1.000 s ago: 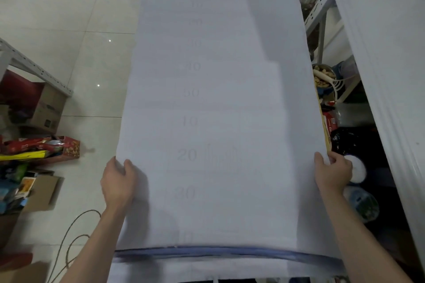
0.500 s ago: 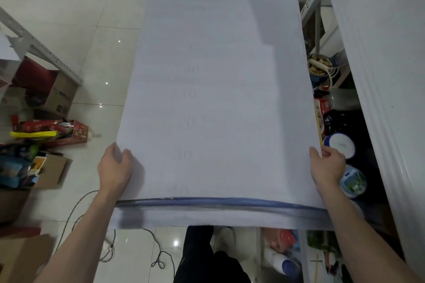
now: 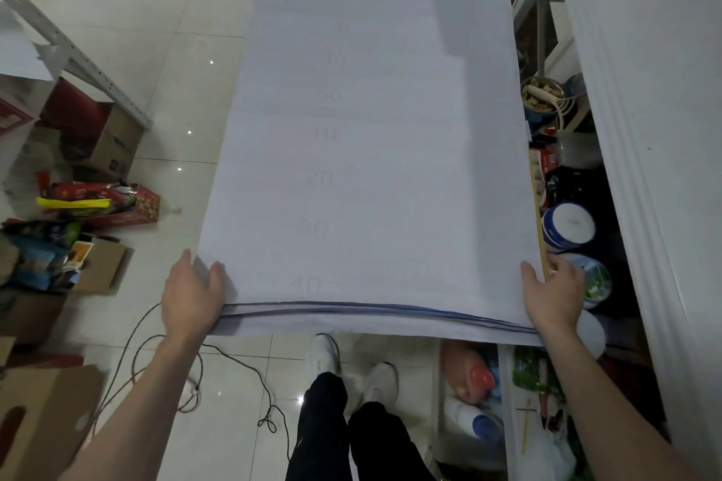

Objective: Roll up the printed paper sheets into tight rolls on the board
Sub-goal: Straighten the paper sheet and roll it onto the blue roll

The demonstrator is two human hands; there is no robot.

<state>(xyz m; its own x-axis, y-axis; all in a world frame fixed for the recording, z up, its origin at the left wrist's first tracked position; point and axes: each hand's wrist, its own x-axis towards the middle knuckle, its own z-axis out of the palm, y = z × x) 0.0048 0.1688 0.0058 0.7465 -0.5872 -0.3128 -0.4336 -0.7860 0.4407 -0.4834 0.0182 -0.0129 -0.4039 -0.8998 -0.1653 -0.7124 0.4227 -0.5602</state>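
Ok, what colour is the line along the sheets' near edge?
Dark blue line on the sheets, head view.

Both bare forearms reach forward, spread wide apart. The left hand (image 3: 191, 297) and the right hand (image 3: 553, 295) each hold one side edge of the paper sheets (image 3: 371, 176), thumb on top, fingers outside the edge.

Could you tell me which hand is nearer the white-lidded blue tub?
Right. The right hand is beside the tub; the left hand is far across the paper sheets.
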